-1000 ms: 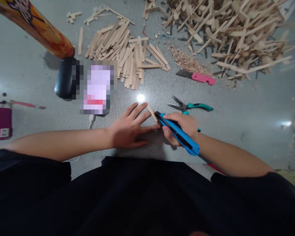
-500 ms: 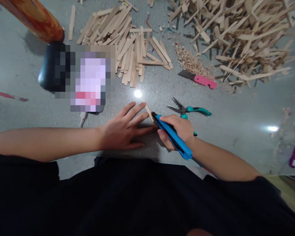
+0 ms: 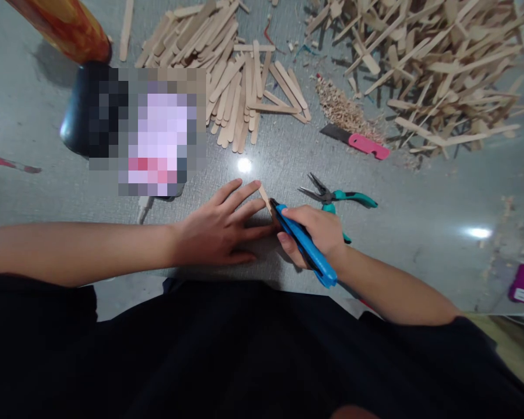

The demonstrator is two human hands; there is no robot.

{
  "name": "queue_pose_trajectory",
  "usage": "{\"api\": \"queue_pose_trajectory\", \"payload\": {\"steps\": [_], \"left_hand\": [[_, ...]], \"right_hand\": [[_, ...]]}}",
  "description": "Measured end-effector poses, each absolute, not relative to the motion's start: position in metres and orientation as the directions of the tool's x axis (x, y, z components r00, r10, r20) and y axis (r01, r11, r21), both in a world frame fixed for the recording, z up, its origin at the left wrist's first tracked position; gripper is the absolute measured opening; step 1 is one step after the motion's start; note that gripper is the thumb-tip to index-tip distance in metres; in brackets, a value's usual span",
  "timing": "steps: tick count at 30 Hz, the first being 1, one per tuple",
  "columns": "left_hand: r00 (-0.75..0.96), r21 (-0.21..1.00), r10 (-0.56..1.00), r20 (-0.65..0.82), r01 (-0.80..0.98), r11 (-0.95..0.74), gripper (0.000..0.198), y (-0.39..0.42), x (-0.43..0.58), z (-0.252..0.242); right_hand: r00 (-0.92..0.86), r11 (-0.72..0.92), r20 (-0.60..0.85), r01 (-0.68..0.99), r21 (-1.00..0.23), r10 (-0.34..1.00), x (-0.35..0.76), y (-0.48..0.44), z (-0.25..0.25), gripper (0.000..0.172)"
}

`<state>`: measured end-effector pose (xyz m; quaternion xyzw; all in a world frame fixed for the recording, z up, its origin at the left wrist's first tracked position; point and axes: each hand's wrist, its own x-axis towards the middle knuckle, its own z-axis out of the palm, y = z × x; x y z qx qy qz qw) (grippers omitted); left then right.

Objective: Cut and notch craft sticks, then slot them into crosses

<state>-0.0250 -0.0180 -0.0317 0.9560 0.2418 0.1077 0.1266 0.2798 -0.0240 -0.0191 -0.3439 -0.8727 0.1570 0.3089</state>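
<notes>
Nearest the person, the right hand (image 3: 319,230) is clenched around a blue plastic utility knife (image 3: 306,245). Its dark tip points away and leftward, meeting the near end of a thin pale wooden craft stick (image 3: 264,196). The stick lies flat on the grey floor (image 3: 419,221), just left of the blade, with its long axis running away from the body and tilted slightly left. The left hand (image 3: 220,230) is open, fingers spread, and pins the stick from the left. Farther off lie teal-handled pliers (image 3: 341,198), a pink-handled blade (image 3: 363,144) and heaps of loose wooden sticks (image 3: 436,64).

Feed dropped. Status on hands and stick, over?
Left hand flat, pinning wooden stick. Right hand gripping blue utility knife, tip at stick. Teal pliers just beyond.
</notes>
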Motion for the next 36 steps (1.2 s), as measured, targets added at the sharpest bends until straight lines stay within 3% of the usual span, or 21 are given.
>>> {"api": "queue_pose_trajectory", "payload": {"steps": [8,16,36], "left_hand": [[0.801,0.378,0.590,0.102,0.517,-0.768,0.092,-0.029,-0.025,-0.029],[0.809,0.373,0.588,0.015,0.541,-0.754,0.100,-0.026,-0.022,-0.025],[0.802,0.338,0.597,0.012,0.558,-0.758,0.104,-0.030,-0.021,-0.025]], "right_hand": [[-0.566,0.706,0.435,0.464,-0.535,0.701,0.280,-0.023,-0.023,0.038],[-0.561,0.704,0.436,0.471,-0.531,0.704,0.281,-0.024,-0.031,0.036],[-0.558,0.686,0.406,0.518,-0.510,0.724,0.280,-0.027,-0.025,0.033]]}}
